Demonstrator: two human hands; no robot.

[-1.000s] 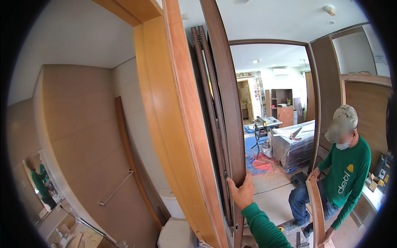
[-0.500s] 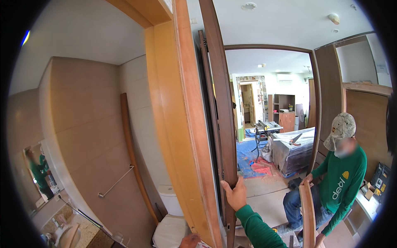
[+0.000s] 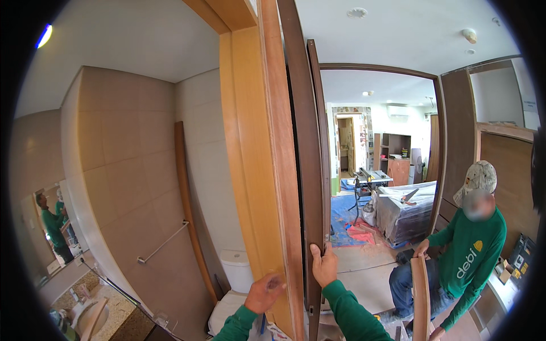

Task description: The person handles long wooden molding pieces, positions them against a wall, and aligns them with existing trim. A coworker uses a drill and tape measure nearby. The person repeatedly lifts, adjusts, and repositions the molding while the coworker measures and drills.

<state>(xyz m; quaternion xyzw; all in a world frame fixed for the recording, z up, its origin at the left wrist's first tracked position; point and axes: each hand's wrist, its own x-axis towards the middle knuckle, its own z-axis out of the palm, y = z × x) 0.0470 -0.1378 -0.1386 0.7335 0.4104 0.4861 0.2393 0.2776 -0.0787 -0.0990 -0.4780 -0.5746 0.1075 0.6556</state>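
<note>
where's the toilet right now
In the head view the white toilet sits low, left of centre, against the tiled wall, just left of the door frame and above the left hand.

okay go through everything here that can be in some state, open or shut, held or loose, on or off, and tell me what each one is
dark door panel: upright, edge-on, gripped by the right hand.
door frame jamb: upright, left hand pressed on it.
toilet: lid down.
loose trim strip: leaning on the tiled wall.
curved wood piece: upright, held by the co-worker's hand.
ceiling light: on.
bed: covered with plastic sheet.
</note>
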